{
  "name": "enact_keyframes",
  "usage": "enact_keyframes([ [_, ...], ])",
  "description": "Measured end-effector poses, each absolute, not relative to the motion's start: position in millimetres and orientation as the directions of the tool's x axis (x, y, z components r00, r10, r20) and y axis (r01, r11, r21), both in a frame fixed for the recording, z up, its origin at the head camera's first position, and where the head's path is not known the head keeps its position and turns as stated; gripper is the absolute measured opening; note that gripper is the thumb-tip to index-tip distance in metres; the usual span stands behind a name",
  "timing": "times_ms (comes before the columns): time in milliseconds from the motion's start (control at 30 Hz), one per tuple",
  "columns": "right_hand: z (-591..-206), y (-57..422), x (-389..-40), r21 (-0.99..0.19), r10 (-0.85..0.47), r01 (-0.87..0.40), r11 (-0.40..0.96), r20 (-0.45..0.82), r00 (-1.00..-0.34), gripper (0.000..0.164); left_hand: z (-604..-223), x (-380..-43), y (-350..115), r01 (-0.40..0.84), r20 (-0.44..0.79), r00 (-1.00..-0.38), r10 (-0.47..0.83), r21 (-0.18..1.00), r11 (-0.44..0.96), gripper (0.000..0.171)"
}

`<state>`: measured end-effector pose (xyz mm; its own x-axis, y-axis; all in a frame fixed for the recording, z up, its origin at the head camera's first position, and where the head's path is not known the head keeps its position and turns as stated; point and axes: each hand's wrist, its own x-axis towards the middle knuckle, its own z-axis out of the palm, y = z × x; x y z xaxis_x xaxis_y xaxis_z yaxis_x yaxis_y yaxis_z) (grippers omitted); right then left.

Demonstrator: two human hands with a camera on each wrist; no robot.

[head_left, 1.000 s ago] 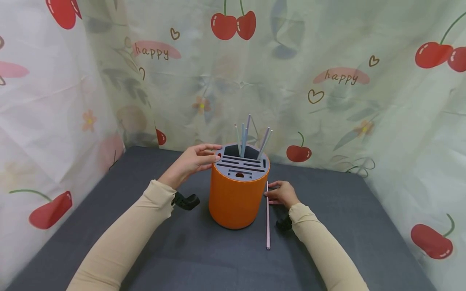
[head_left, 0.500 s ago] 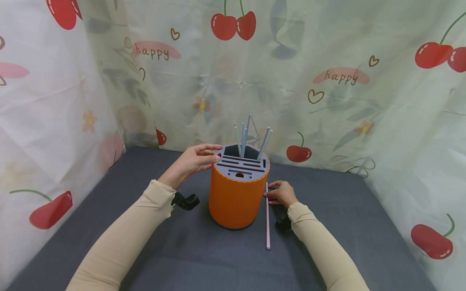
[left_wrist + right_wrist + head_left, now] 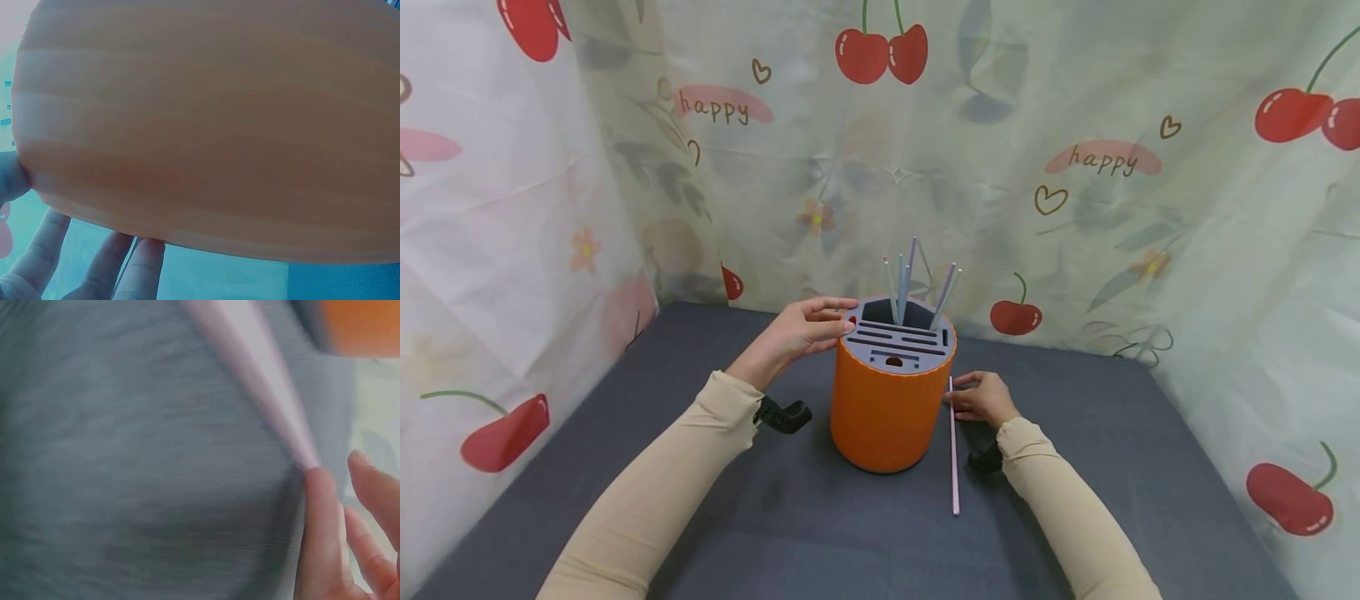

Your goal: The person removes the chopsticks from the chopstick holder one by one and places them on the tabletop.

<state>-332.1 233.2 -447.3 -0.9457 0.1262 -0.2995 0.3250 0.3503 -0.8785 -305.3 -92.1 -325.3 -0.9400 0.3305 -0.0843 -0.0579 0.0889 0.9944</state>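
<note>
An orange cylindrical knife block (image 3: 883,408) with a slotted grey top stands upright on the dark cloth. Several pastel chopsticks (image 3: 902,283) lean in its rear opening. My left hand (image 3: 796,333) touches the block's left rim, thumb on the top edge and straightish fingers (image 3: 106,259) against the far side. Just right of the block, my right hand (image 3: 985,398) pinches a pink chopstick (image 3: 954,467) near its far end. In the right wrist view the chopstick (image 3: 269,381) vanishes behind the thumb (image 3: 322,537); the index finger stands apart. Whether the near end touches the cloth I cannot tell.
The dark grey cloth (image 3: 775,533) covers the table. A cherry-print curtain (image 3: 895,167) hangs behind it and along both sides. A black strap device (image 3: 784,416) sits at the left wrist, another (image 3: 986,460) at the right.
The pink chopstick's near end has shifted slightly to the right, together with a small movement of the right hand. The left hand and the knife block have stayed in place.
</note>
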Motion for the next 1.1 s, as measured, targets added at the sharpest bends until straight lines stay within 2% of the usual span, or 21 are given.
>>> enact_keyframes([
  [133, -426.0, 239.3, -333.3, -0.909, 0.116, 0.302, 0.288, -0.280, -0.953, 0.048, -325.7, -306.0, -92.2, -0.061, -0.088, -0.939, 0.332, 0.994, 0.091, 0.045],
  [267, -385.4, 246.1, -330.8, -0.962, 0.052, 0.220, 0.163, -0.214, -0.975, 0.053, -325.8, -307.1, -92.0, -0.065, -0.091, -0.938, 0.334, 0.994, 0.089, 0.046],
  [433, -328.5, 246.9, -317.3, -0.999, -0.008, 0.011, -0.051, -0.010, -1.000, 0.045, -325.9, -307.3, -92.4, -0.062, -0.087, -0.937, 0.339, 0.994, 0.085, 0.045],
  [567, -297.0, 239.3, -300.1, -0.976, -0.017, -0.172, -0.134, 0.175, -0.984, 0.034, -325.7, -306.5, -92.2, -0.058, -0.085, -0.937, 0.340, 0.994, 0.090, 0.045],
  [700, -284.4, 226.1, -286.0, -0.941, -0.047, -0.319, -0.112, 0.325, -0.944, 0.029, -326.0, -305.9, -93.1, -0.052, -0.080, -0.935, 0.345, 0.995, 0.088, 0.047],
  [800, -285.6, 215.1, -280.8, -0.921, -0.087, -0.377, -0.103, 0.386, -0.918, 0.027, -325.8, -305.2, -94.0, -0.048, -0.076, -0.934, 0.349, 0.995, 0.087, 0.048],
  [1100, -302.7, 195.7, -279.0, -0.900, -0.103, -0.413, 0.142, 0.401, -0.910, 0.027, -323.7, -304.0, -92.7, -0.055, -0.082, -0.935, 0.345, 0.995, 0.089, 0.047],
])
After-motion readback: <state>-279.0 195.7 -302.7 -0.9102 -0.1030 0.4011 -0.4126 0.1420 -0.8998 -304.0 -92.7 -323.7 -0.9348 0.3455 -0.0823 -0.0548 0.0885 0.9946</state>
